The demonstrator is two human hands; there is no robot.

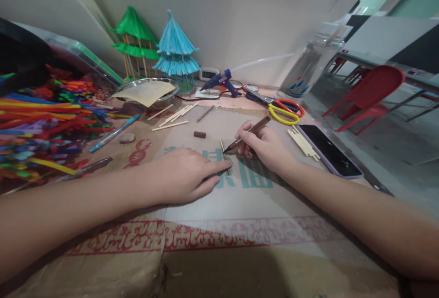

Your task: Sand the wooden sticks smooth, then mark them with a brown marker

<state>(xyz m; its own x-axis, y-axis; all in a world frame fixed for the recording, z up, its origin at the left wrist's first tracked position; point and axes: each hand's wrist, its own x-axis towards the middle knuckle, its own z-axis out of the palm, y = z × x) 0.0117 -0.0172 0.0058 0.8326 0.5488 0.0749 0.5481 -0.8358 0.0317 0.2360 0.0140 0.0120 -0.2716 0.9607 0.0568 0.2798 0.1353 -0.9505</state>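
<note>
A thin wooden stick (pixel 224 154), partly coloured brown, lies on the translucent sheet in front of me. My left hand (pixel 194 174) rests flat on the sheet, its index finger stretched out with the tip on the stick's lower part. In my right hand (pixel 260 144) is a brown marker (pixel 252 133), gripped like a pen, its dark tip at the stick's middle. The marker's brown cap (pixel 200 134) lies loose to the left. Beyond it are several pale sticks (pixel 178 114) and one brown-coloured stick (pixel 206 113).
Colourful pipe cleaners (pixel 41 124) pile up on the left beside a blue pen (pixel 115 133). Behind stand a green model pavilion (pixel 133 37), a blue one (pixel 175 41), a metal bowl (pixel 168 99) and a glue gun (pixel 219 79). Scissors (pixel 284 110), a phone (pixel 327 149) and a bottle (pixel 305 67) are right.
</note>
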